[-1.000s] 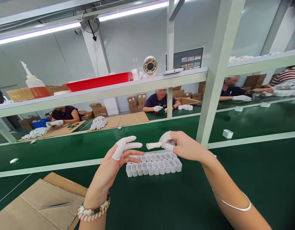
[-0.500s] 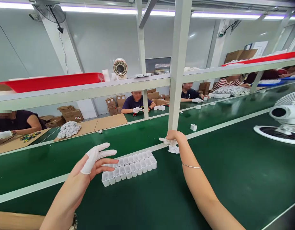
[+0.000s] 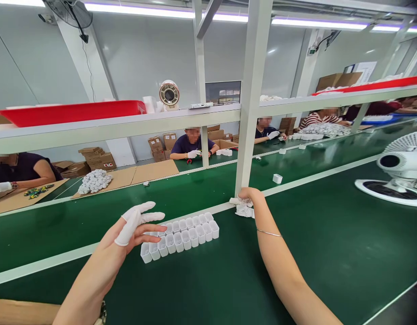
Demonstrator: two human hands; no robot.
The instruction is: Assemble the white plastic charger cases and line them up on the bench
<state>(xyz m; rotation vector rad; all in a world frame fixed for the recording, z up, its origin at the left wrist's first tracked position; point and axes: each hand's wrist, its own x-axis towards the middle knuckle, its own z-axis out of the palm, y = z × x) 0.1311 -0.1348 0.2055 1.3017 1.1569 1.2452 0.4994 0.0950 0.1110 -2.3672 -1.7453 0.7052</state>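
Note:
My left hand [image 3: 136, 230], with white finger covers on the thumb and some fingers, is open over the left end of two rows of small white plastic cups [image 3: 179, 241]. Its fingers are spread and hide part of the back row; whether they touch the cups I cannot tell. My right hand [image 3: 251, 195] reaches to the foot of a white post [image 3: 247, 135], bent at the wrist. Just below it lies a crumpled white piece [image 3: 245, 211]. Its fingers are mostly hidden, so their grip cannot be made out.
A green conveyor belt [image 3: 208, 187] runs behind the rail, carrying a single white cup [image 3: 277, 178]. To the right stands a white fan [image 3: 398, 167]. Co-workers sit across the belt, near a white heap [image 3: 95, 181]. Overhead, a shelf holds a red tray [image 3: 73, 115].
The white cup on the belt has shifted slightly right. My right hand has turned a little at the post's foot, and the view has moved slightly. My left hand stays spread.

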